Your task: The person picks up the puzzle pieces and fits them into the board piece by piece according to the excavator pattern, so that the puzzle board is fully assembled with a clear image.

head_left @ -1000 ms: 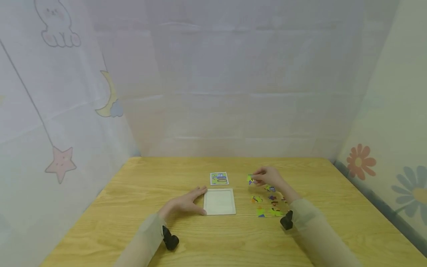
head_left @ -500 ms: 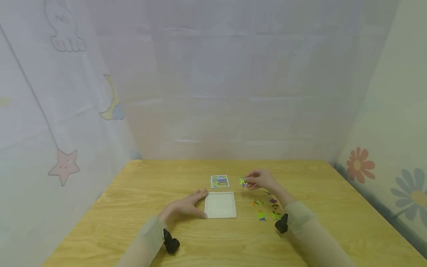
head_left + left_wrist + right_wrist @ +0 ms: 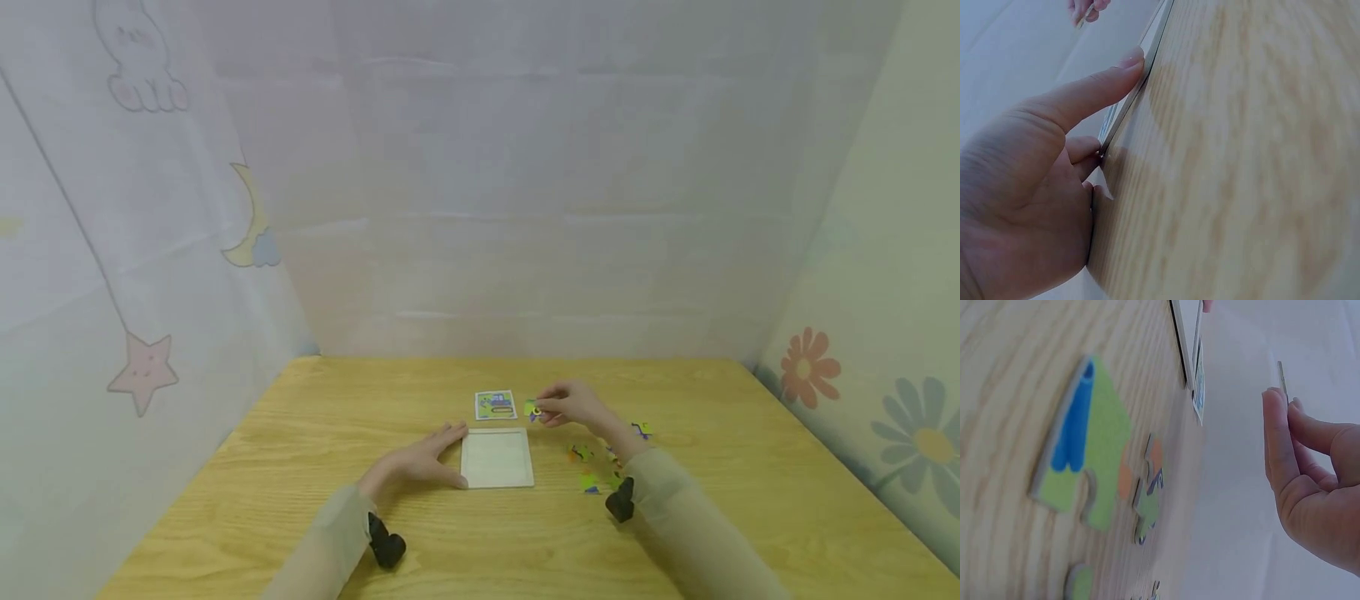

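A green jigsaw puzzle piece [image 3: 532, 409] with purple and yellow marks is pinched between the thumb and fingertips of my right hand [image 3: 576, 403], raised off the table. In the right wrist view the puzzle piece [image 3: 1282, 378] shows edge-on. My left hand [image 3: 420, 464] lies at the left side of a white square puzzle tray [image 3: 497, 458]. Its thumb [image 3: 1100, 94] is stretched out and touches the tray's edge, with the other fingers by the far left corner. Just behind the tray lies a small picture card [image 3: 495, 405] showing a vehicle on green.
Several loose puzzle pieces lie right of the tray, among them a green one with blue [image 3: 1104, 444] and one with orange [image 3: 1150, 487]; my right forearm covers some. Another piece [image 3: 642, 430] lies farther right. Patterned cloth [image 3: 480, 208] encloses the wooden table [image 3: 465, 542].
My right hand has moved left with the puzzle piece, from above the loose pieces to beside the picture card. The left hand has stayed at the tray's edge.
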{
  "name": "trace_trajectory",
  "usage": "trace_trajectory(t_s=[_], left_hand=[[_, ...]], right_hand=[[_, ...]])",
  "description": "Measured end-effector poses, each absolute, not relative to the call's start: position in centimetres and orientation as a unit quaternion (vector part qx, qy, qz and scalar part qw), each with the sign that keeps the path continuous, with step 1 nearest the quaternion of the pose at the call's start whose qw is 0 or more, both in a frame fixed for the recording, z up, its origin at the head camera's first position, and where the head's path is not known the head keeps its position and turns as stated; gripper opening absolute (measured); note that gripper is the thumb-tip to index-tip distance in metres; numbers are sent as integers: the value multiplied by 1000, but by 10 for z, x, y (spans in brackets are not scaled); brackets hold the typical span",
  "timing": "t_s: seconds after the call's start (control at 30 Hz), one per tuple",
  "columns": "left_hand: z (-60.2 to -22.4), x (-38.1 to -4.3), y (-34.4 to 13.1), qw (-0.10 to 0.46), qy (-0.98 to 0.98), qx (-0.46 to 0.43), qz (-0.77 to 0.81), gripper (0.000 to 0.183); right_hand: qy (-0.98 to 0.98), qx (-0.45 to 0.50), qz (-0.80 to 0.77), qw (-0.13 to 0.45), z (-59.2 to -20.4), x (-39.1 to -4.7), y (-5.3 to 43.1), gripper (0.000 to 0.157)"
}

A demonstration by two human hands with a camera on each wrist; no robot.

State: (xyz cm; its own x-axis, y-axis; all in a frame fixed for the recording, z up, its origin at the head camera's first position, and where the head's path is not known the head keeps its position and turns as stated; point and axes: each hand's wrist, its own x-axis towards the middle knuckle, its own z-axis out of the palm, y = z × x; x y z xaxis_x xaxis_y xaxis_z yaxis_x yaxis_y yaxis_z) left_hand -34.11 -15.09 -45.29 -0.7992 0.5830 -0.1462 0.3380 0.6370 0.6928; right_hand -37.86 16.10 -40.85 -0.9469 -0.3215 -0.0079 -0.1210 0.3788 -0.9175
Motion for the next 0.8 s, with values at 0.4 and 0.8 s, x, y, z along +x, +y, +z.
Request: trace_trajectory(t_s=[0.4, 0.8], left_hand=[[-458, -347, -147, 178, 896, 261, 313, 94], [-459, -346, -143, 187, 885, 239, 353, 103]], right_hand=[[827, -150, -532, 103, -419, -381, 139, 27], [827, -143, -530, 119, -419, -381, 112, 18]])
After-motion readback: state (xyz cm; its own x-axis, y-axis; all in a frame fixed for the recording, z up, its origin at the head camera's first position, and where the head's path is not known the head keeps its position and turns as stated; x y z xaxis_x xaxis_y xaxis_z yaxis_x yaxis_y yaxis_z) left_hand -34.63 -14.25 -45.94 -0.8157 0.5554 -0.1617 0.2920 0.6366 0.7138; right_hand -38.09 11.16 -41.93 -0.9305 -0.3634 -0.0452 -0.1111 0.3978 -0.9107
